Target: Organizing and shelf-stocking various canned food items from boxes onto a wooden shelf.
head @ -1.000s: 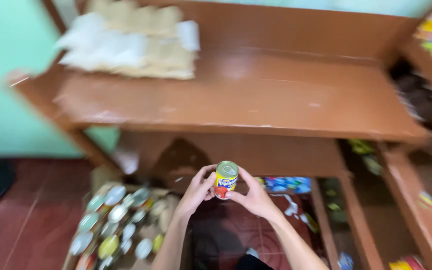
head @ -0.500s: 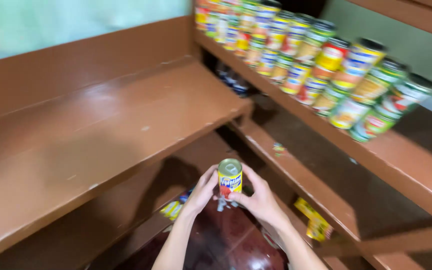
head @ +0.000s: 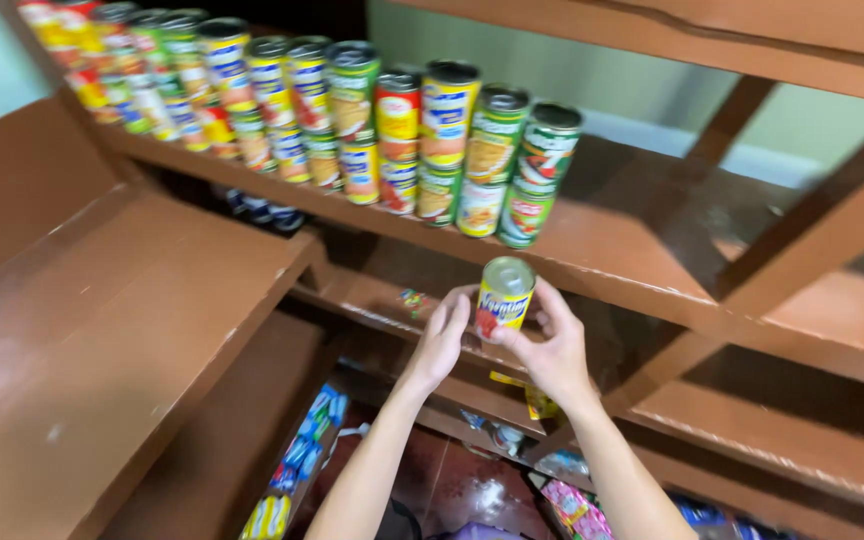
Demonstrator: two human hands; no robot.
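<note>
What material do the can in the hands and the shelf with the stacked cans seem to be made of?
Can: probably metal, since its top is shiny and silver-coloured; the yellow wrap looks like glossy printed paper. Shelf: apparently wood with glossy brown paint, with light reflecting along its edge.

Brown wooden shelf (head: 642,250) runs across upper middle, serves as landmark. On shelf: stacked cans (head: 372,130) in two tiers, row running from far left end to about mid-shelf, labels green, yellow, red. Right stretch of shelf bare. Left of shelf, lower: broad brown wooden counter (head: 92,330). Below shelf: narrower lower shelf (head: 382,310) with small colourful scraps. Beneath that, blue and yellow packets (head: 297,470) in slanted row; pink packets (head: 577,505) farther right, over dark red floor (head: 462,490).
</note>
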